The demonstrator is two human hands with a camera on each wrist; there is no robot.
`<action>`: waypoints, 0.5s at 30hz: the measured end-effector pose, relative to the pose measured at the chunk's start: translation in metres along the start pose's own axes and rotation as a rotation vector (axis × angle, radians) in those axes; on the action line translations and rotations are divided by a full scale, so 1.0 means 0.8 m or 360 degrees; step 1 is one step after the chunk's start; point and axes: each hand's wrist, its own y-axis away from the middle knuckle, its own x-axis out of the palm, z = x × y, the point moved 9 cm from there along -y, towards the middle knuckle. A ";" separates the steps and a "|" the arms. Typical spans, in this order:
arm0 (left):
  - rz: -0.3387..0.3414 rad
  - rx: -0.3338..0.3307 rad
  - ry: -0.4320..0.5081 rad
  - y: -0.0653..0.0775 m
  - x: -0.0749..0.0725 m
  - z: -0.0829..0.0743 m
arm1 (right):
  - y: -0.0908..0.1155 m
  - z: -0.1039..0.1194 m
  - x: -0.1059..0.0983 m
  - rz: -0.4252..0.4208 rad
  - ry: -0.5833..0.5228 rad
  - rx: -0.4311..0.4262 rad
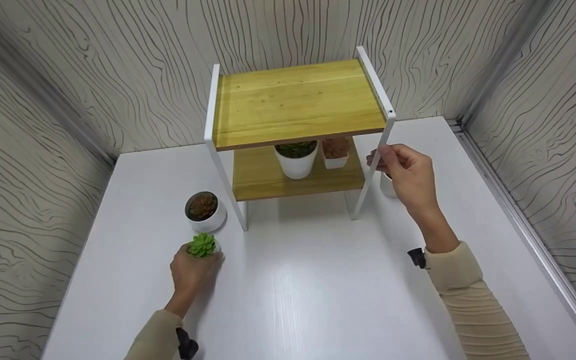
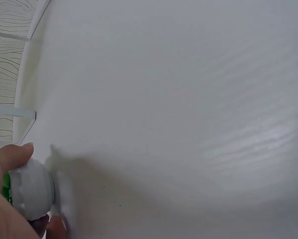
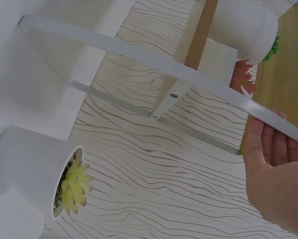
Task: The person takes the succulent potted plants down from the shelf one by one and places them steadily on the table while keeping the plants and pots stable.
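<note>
The left hand [image 1: 190,270] has its thumb and fingers wrapped round a small white pot [image 2: 34,189] that carries a bright green succulent [image 1: 202,245]; the pot is low over the tabletop [image 1: 288,290], in front of the rack's left side, and I cannot tell whether its base touches. The right hand [image 1: 410,175] is clasped on the rack's right front post [image 1: 363,192], thumb in front and fingers behind. Just beyond the left hand stands a pot with a brownish plant [image 1: 202,206]. Farther in, the rack's lower shelf [image 1: 263,189] bears a larger white pot [image 1: 296,166] and a squarish pot [image 1: 336,162] with a reddish plant, under the upper shelf [image 1: 293,100]. Outside the right post, a pot with a yellow-green plant [image 3: 75,186] stands on the tabletop. The step in hand seems to be handling the green succulent while steadying the rack; the next move likely calls for a level grip, clear of the neighbouring pot.
</note>
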 end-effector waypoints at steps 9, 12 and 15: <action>0.0052 -0.0062 0.0081 0.003 0.002 0.009 | -0.001 -0.003 0.004 0.0014 0.0006 0.0010; 0.0074 -0.0090 0.0082 0.005 0.003 0.010 | -0.001 -0.003 0.002 0.0001 0.0012 0.0013; 0.0064 -0.0104 0.0100 0.008 0.001 0.008 | -0.001 -0.003 0.001 -0.0004 0.0012 0.0016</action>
